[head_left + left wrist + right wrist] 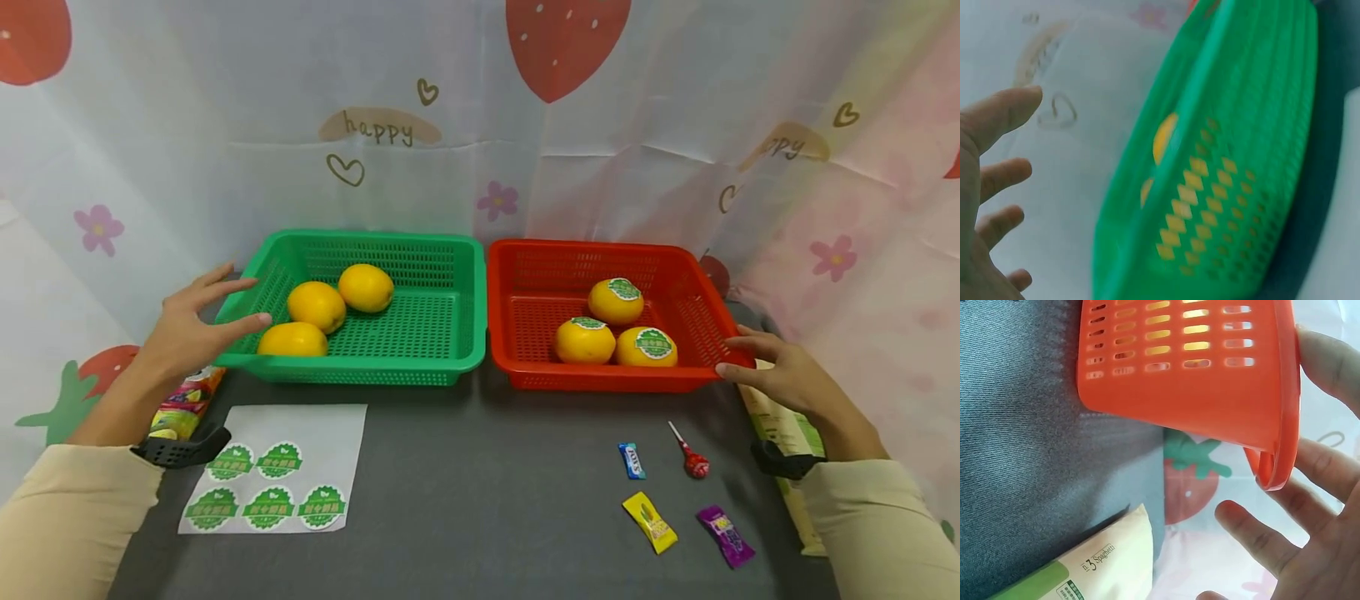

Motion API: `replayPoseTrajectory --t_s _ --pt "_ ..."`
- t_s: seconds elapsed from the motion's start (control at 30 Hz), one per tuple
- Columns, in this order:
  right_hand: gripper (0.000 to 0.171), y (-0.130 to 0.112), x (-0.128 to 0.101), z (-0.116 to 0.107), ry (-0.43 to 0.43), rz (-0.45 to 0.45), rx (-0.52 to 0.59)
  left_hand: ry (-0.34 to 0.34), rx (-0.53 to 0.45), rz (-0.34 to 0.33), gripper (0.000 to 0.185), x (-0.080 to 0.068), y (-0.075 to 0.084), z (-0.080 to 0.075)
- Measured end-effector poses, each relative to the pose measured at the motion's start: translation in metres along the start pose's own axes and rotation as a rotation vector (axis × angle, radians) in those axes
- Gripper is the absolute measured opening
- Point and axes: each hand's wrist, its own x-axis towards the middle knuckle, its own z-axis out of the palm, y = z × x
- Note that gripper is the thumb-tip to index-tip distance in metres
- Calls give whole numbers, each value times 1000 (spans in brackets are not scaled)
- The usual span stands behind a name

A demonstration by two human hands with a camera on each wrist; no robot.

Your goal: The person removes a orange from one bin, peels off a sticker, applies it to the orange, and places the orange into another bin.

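My left hand (191, 329) hovers at the left end of a green plastic basket (360, 371), thumb and fingers spread. In the left wrist view a gap shows between those fingers and the basket wall. Three oranges (317, 307) lie in the left part of this basket, with no stickers visible on them. A red basket (600, 379) beside it holds three oranges (647, 347) with round green stickers. My right hand (791, 375) is at its right end, fingers extended and thumb touching the rim (1288, 394). Some fingertips are hidden behind that rim.
A white sheet of green stickers (300, 458) lies front left. A lollipop (694, 462) and wrapped candies (650, 522) lie front right. A colourful packet (187, 404) is under the left arm, a spaghetti package (1107, 562) by the right. A printed curtain (420, 192) hangs behind.
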Motion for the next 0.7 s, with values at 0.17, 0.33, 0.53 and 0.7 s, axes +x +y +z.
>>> replayPoseTrajectory --t_s 0.17,0.33,0.53,0.7 --pt "69 -1 1 -1 -33 -21 -21 -23 -6 -4 65 -11 -34 -3" --pt "71 -12 3 -10 -90 -20 -167 -44 49 20 64 -18 -56 5" --pt "72 -52 6 -30 -85 -23 -227 -12 28 0 66 -23 -63 10" --pt "67 -101 8 -44 -56 -90 -211 4 -29 -36 68 -23 -64 13"
